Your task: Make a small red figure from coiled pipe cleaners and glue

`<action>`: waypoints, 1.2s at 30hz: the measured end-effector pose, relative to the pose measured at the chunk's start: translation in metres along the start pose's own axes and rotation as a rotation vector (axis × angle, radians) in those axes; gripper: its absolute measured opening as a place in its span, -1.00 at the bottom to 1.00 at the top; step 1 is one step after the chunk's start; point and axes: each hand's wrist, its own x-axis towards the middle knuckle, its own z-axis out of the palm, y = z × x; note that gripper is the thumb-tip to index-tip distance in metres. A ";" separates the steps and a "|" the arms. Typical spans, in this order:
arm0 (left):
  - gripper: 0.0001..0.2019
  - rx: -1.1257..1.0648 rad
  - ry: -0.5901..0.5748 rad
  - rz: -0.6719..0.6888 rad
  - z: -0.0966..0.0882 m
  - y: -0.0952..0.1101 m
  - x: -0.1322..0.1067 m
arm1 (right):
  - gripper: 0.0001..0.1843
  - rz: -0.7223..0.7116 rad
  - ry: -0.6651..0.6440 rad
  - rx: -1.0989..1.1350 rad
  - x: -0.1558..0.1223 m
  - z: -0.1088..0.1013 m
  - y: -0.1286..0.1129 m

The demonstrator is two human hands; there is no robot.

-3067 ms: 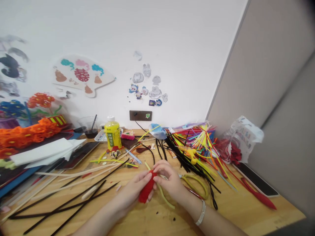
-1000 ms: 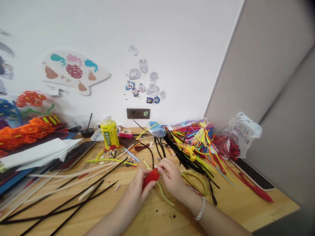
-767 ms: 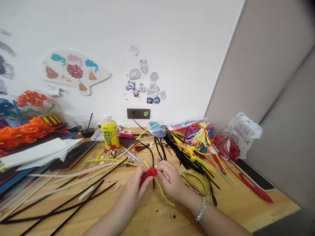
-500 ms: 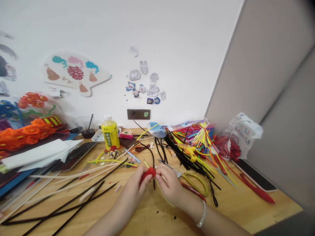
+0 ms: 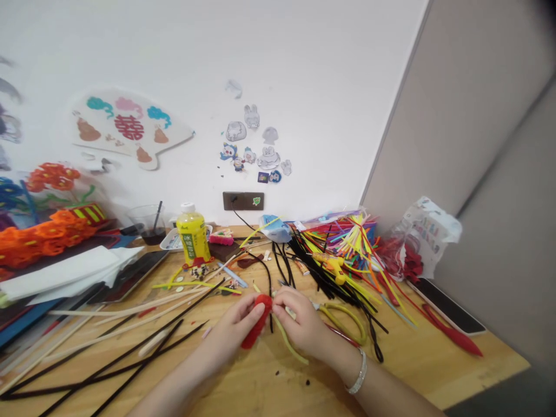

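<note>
My left hand (image 5: pixel 234 327) and my right hand (image 5: pixel 302 324) meet over the wooden table (image 5: pixel 269 388). A fuzzy red chenille piece (image 5: pixel 256 322) is held in my left fingers, and it slants down to the left. My right fingertips press against its upper end. A yellow-green chenille stem (image 5: pixel 289 341) runs beneath my right hand and curves onto the table. A thin black stem (image 5: pixel 270 295) rises behind the hands. Yellow-handled scissors (image 5: pixel 343 320) lie just right of my right hand.
Bundled multicoloured stems (image 5: pixel 343 255) and loose black stems (image 5: pixel 117 365) cover the table on both sides. A yellow bottle (image 5: pixel 193 237) stands at the back. Orange chenille flowers (image 5: pixel 39 240) sit at far left. The wall is behind, a partition right.
The red piece was a short bunch between my fingers and now stretches longer, slanting down to the left. My hands have shifted slightly, and the scissors now lie further right.
</note>
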 end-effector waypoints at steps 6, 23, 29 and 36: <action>-0.79 -0.396 -0.101 -0.084 0.001 -0.012 0.001 | -0.79 0.011 -0.031 -0.026 0.004 -0.010 -0.003; -0.75 -0.597 0.125 -0.117 -0.003 0.001 0.003 | -0.62 1.024 0.196 -0.917 0.008 -0.087 0.099; -0.76 -0.648 0.098 -0.142 -0.003 0.007 0.000 | -0.70 1.029 0.258 -0.755 0.008 -0.102 0.114; -0.78 -0.703 0.042 -0.115 -0.003 0.009 0.000 | -0.54 0.936 0.379 -0.622 0.006 -0.114 0.105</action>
